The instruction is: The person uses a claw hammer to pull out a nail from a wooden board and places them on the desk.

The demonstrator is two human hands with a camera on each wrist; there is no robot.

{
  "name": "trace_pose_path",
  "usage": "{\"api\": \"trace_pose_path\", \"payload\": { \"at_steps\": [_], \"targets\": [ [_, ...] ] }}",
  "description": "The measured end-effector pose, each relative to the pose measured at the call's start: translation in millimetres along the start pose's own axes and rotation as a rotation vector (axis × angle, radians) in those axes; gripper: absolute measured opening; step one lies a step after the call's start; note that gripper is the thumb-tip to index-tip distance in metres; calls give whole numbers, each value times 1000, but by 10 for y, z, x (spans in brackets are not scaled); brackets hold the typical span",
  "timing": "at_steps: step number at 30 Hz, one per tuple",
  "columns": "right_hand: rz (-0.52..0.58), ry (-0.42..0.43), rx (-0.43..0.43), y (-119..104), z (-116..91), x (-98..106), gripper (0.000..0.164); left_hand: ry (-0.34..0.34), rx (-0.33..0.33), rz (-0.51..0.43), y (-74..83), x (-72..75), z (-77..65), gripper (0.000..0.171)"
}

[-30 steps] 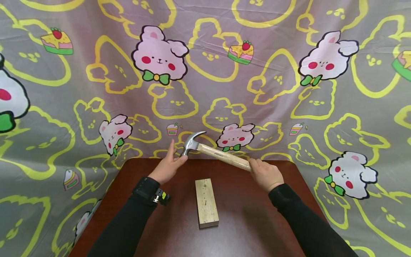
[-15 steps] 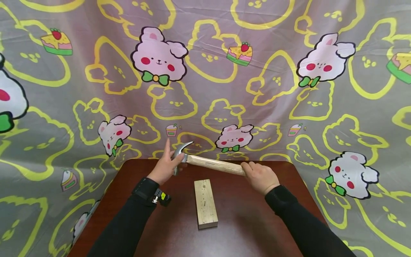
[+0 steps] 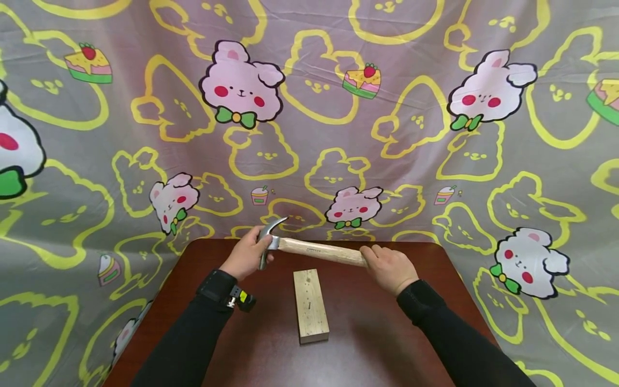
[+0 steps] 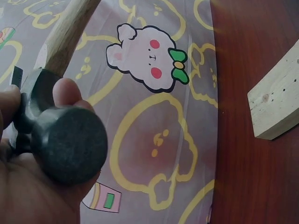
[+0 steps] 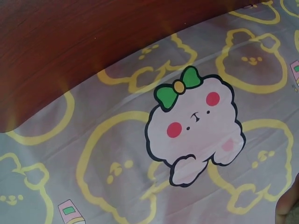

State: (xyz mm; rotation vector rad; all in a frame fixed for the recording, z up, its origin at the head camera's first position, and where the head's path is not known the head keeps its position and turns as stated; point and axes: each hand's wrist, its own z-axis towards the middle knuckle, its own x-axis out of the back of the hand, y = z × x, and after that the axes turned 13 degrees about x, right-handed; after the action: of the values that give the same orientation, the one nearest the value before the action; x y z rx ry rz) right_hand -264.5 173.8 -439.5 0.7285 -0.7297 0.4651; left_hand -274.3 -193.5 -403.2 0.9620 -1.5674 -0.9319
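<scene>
A claw hammer [image 3: 316,250] with a pale wooden handle is held level above the table's far half. My left hand [image 3: 245,255] grips its metal head, thumb across the neck. In the left wrist view the round striking face [image 4: 74,144] points at the camera and fingers wrap the head behind it. My right hand [image 3: 390,267] holds the butt end of the handle, fingers curled over it. The right wrist view catches only a sliver of that hand [image 5: 288,205] at its right edge. Nearer than the hammer, a wooden block [image 3: 311,306] with several small dark marks lies on the table.
The dark red-brown table [image 3: 261,344] has rounded far corners. A grey curtain [image 3: 309,129] printed with rabbits and yellow outlines hangs behind it and along both sides. A small camera device [image 3: 242,299] is strapped on the left wrist.
The hammer has come down and left, tilting closer to level. My left hand has gone from touching the head with fingers spread to gripping it. The block has stayed put.
</scene>
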Motion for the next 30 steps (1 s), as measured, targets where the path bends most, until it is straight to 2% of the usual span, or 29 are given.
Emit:
{"api": "trace_pose_path", "payload": {
  "at_steps": [8,13,15,18,20,23,26,30],
  "targets": [
    [11,-43,-18,-3,4,8,35,6,52,-84,-86,-69,-15,30],
    [45,-7,-37,35,45,17,37,16,54,-146,-108,-92,-30,31],
    [90,3,-82,63,55,27,45,25,48,-175,-119,-89,-41,31],
    [243,0,-261,100,42,50,73,42,34,-210,-150,-60,-66,33],
    [393,-8,-427,145,5,60,93,58,30,-241,-172,-37,-62,34],
    [648,-42,-640,214,-50,62,110,92,29,-273,-199,5,-58,34],
    [876,-127,-744,244,-83,35,113,113,30,-304,-220,47,-67,32],
    [1086,-208,-786,192,-84,-29,107,95,12,-344,-233,54,-81,29]
  ]
}}
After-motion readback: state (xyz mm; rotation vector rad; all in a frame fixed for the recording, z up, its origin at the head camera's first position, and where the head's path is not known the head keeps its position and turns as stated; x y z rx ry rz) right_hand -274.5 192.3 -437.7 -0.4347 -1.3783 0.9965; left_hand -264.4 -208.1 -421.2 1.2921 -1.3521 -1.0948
